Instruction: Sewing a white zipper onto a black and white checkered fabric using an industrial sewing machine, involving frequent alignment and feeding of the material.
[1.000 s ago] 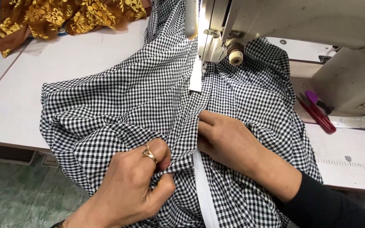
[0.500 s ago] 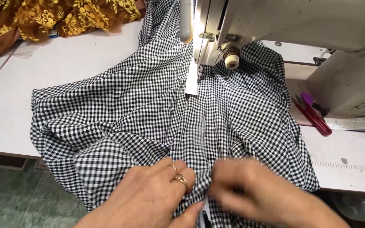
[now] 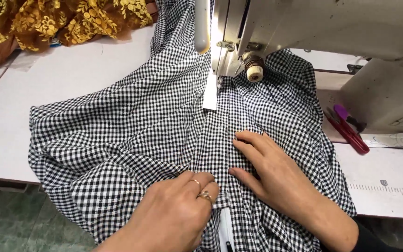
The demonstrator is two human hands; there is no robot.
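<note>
A black-and-white checked fabric [image 3: 131,126] lies spread over the white sewing table [image 3: 66,79] and runs under the sewing machine's [image 3: 313,28] presser foot. A folded band with a white strip [image 3: 210,91] runs from the needle toward me. My left hand [image 3: 178,217], with rings on it, pinches the folded band near the table's front edge. My right hand [image 3: 271,172] lies flat on the fabric just right of the band, fingers spread and pointing left.
A gold-patterned brown cloth [image 3: 57,21] is heaped at the far left. Red-handled snips [image 3: 348,133] and a purple tool lie right of the fabric, beside the machine's base. A ruler scale [image 3: 383,186] runs along the table's front right.
Both hands shifted up along the band. The right hand now lies flat and spread on the cloth, and the left pinches the fold. The fabric has been smoothed.
</note>
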